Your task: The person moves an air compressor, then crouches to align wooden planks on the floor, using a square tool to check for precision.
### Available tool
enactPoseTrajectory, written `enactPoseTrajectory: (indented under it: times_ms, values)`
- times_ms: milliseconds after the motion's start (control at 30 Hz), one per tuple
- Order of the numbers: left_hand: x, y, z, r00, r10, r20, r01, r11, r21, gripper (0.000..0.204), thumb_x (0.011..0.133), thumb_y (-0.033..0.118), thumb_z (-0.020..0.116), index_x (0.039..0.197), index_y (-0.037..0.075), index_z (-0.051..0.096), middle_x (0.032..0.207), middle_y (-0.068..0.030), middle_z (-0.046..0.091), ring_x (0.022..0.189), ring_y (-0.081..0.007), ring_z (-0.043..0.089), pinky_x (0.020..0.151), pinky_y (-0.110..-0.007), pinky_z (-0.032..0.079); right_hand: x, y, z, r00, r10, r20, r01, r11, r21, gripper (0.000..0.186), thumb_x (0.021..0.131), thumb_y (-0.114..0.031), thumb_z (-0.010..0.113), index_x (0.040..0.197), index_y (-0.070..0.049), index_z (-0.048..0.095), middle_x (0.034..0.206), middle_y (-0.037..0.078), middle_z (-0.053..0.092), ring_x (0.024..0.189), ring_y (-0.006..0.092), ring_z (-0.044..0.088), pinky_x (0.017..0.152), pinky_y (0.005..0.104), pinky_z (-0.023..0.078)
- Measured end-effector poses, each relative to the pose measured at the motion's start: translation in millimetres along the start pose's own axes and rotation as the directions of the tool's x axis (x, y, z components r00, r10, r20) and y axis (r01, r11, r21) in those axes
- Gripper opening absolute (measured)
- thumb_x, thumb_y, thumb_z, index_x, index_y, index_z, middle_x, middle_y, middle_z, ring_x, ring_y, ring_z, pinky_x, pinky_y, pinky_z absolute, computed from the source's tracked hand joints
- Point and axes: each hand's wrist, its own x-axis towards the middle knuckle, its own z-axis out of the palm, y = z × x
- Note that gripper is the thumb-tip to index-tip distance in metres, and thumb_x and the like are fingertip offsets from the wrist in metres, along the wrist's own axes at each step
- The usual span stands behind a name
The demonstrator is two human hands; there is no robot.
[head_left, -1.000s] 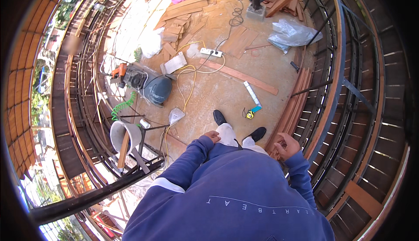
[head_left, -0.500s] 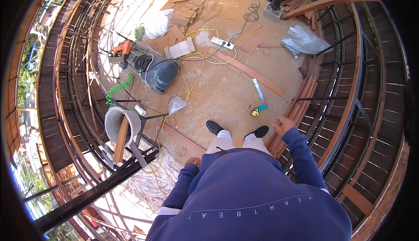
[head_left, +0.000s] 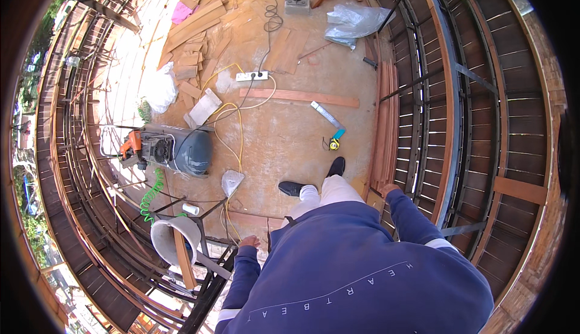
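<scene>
View from my head, looking straight down at a curved timber deck under construction. My right hand (head_left: 388,188) sits at 3 o'clock of my knees, touching the top of the stack of reddish boards (head_left: 382,134) that leans along the inner side of the dark metal railing (head_left: 450,122); the fingers look curled over the board ends, but I cannot tell whether they are clamped or merely resting. My left hand (head_left: 248,243) hangs at 8 o'clock of my body, beside the black metal frame (head_left: 208,273), holding nothing that I can make out; whether the fingers are spread or closed is too small to tell.

The boards are long, thin and stiff; I judge them fairly light singly, awkward and whippy if lifted by one end, with rough edges, so a hold nearer the middle would suit them better.

On the floor (head_left: 284,134): a yellow tape measure (head_left: 333,145) at 12 o'clock of my black shoes (head_left: 314,180), a grey air compressor (head_left: 175,149) with green coiled hose (head_left: 151,195) at 10 o'clock, a white power strip (head_left: 252,76) and offcuts farther off.

My blue sweatshirt hides the lower boards, and my palms are not visible
</scene>
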Motion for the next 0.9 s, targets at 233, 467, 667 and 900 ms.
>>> enactPoseTrajectory:
  times_ms: [233,467,667,900]
  values:
    - [20.3,122.5,32.3,1.000,-0.016,0.002,0.016,0.986,-0.163,0.042,0.095,0.034,0.058,0.127,0.007,0.055,0.115,-0.0079,0.066,0.101,-0.0220,0.066,0.077,-0.038,0.050,-23.8,-43.6,-15.5,0.953,0.293,-0.081,-0.156,0.699,0.698,0.023,0.088,-0.027,0.069,0.086,-0.004,0.071,0.067,0.007,0.066,0.056,0.0153,0.063,0.052,0.0318,0.052]
    - [47.7,216.0,58.1,0.988,0.154,0.008,-0.154,0.981,0.120,0.026,0.086,0.030,0.070,0.091,0.005,0.067,0.082,-0.0050,0.069,0.073,-0.0145,0.066,0.059,-0.030,0.050,-27.7,-58.9,-36.9,0.921,0.313,-0.234,-0.028,0.649,0.760,0.018,0.085,-0.023,0.069,0.088,-0.005,0.069,0.069,0.008,0.068,0.057,0.0168,0.064,0.053,0.0319,0.052]
    - [38.1,282.8,59.8,0.980,0.200,0.014,-0.173,0.808,0.563,0.027,0.079,0.029,0.078,0.072,0.008,0.063,0.064,-0.0014,0.063,0.056,-0.0119,0.057,0.057,-0.030,0.049,-50.3,-16.5,26.1,0.905,0.423,-0.053,-0.190,0.511,0.838,0.020,0.084,-0.025,0.070,0.090,-0.006,0.069,0.070,0.008,0.068,0.059,0.0182,0.066,0.058,0.0335,0.054]
    - [114.2,302.5,10.5,0.976,0.124,0.181,-0.212,0.752,0.625,0.024,0.088,0.025,0.066,0.097,0.003,0.065,0.098,-0.0076,0.073,0.089,-0.0154,0.069,0.072,-0.029,0.053,-86.0,-41.6,75.6,0.861,0.506,0.044,-0.348,0.525,0.776,0.025,0.085,-0.025,0.063,0.085,0.000,0.070,0.069,0.014,0.068,0.059,0.0248,0.067,0.059,0.0358,0.055]
